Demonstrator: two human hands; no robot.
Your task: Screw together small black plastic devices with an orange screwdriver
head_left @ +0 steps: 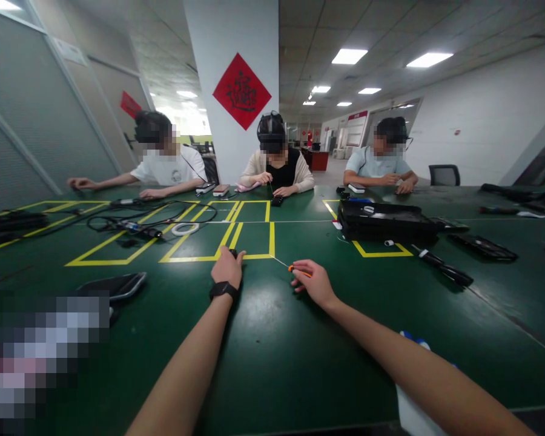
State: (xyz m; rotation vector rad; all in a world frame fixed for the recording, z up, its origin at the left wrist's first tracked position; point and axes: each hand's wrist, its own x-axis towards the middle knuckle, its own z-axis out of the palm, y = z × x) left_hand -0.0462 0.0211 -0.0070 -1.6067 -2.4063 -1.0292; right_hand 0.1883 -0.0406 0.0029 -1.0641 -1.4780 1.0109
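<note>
My left hand (227, 266), with a black band (224, 291) at the wrist, is closed on a small black object (233, 252). Most of that object is hidden behind the fingers, so its kind does not show. To the right, my right hand (315, 281) grips a screwdriver (292, 268) with an orange and black handle. The thin metal shaft points left toward my left hand, and its tip is apart from the black object. Both hands are low over the green table (254, 363), near a corner of yellow tape (272, 242).
A black tray (381, 221) stands at the right, with dark tools (445, 266) in front. Tangled black cables (118, 221) and a white ring (184, 229) lie at the left. Three people sit across the table. A white container (418, 406) is under my right forearm.
</note>
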